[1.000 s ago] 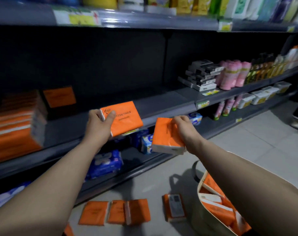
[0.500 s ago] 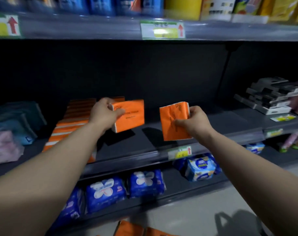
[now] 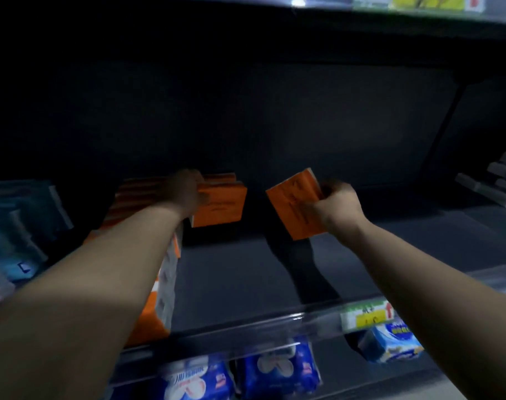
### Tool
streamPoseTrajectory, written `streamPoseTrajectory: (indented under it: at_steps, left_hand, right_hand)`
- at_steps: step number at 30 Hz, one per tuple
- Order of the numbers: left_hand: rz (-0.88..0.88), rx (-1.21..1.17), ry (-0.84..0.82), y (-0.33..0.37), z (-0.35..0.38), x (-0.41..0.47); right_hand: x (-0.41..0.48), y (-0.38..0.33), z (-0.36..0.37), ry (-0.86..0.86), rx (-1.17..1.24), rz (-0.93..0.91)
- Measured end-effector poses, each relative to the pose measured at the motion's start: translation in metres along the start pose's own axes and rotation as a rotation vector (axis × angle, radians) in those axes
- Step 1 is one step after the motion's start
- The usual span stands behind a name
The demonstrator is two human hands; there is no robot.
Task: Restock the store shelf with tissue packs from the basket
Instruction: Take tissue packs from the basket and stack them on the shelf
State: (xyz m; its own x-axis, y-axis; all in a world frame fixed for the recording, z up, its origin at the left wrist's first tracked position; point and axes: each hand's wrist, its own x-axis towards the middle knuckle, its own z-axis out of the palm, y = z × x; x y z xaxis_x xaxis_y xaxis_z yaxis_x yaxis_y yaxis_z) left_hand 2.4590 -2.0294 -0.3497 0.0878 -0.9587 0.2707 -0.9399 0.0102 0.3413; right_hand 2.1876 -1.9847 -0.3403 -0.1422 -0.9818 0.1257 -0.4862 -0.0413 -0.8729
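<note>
The left hand (image 3: 185,192) curls round the left edge of an orange tissue pack (image 3: 220,206), which stands with its face forward at the far end of the row of orange packs (image 3: 148,321) on the left of the shelf (image 3: 246,284). I cannot tell whether that pack rests on the shelf. The right hand (image 3: 337,206) pinches a second orange pack (image 3: 292,209) by its right edge and holds it tilted above the bare part of the shelf, well apart from the first.

Both packs carry lines of dark print, too blurred to read. A green-and-yellow price label (image 3: 367,313) with red marks sits on the shelf's front rail, its figures unreadable. Below it lie blue-and-white packs (image 3: 280,368) and a light blue pack (image 3: 393,342) with illegible lettering. Pale blue packs (image 3: 20,215) stand at the far left, and grey boxes (image 3: 500,183) at the right.
</note>
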Motion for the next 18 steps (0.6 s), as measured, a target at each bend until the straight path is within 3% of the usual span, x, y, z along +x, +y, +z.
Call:
streamPoseTrajectory:
  at_steps: [7,18]
  left_hand:
    - [-0.002,0.197,0.023,-0.011,0.018,0.024]
    - [-0.006,0.13,0.021,-0.014,0.012,0.024]
  right_hand:
    - [0.024,0.006,0.019,-0.047,-0.009,-0.031]
    - [0.029,-0.01,0.04,-0.166,-0.068,-0.139]
